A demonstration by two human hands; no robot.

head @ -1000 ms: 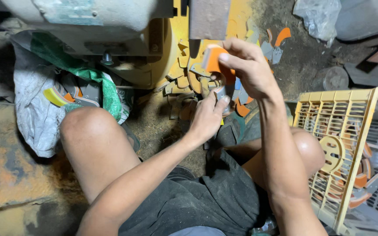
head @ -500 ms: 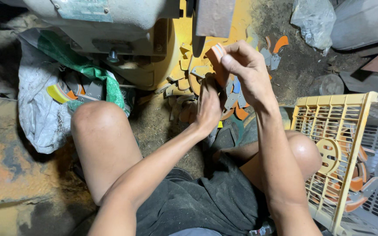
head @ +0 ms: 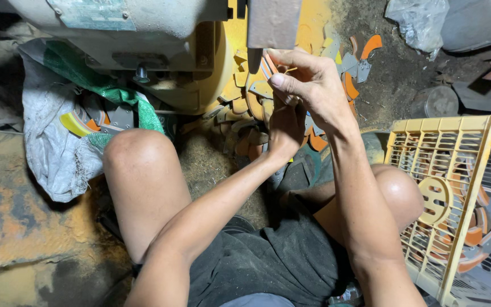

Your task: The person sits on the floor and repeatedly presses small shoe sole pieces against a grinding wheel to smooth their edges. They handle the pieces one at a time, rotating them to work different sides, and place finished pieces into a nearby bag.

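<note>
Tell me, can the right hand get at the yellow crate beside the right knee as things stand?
Probably yes. The yellow crate stands open-topped just right of the right knee, and nothing lies between. But the right hand is raised near the machine, its fingers pinching a small piece, so it isn't free.

The right hand (head: 313, 85) has moved up toward the grey metal plate (head: 274, 23) of the machine; a second ago it sat lower and pinched a broad orange plastic piece. That piece no longer shows in its grip, and only thin pale slivers (head: 288, 71) show at the fingertips. The left hand (head: 285, 131) has risen to just beneath the right, its grip now hidden.
</note>
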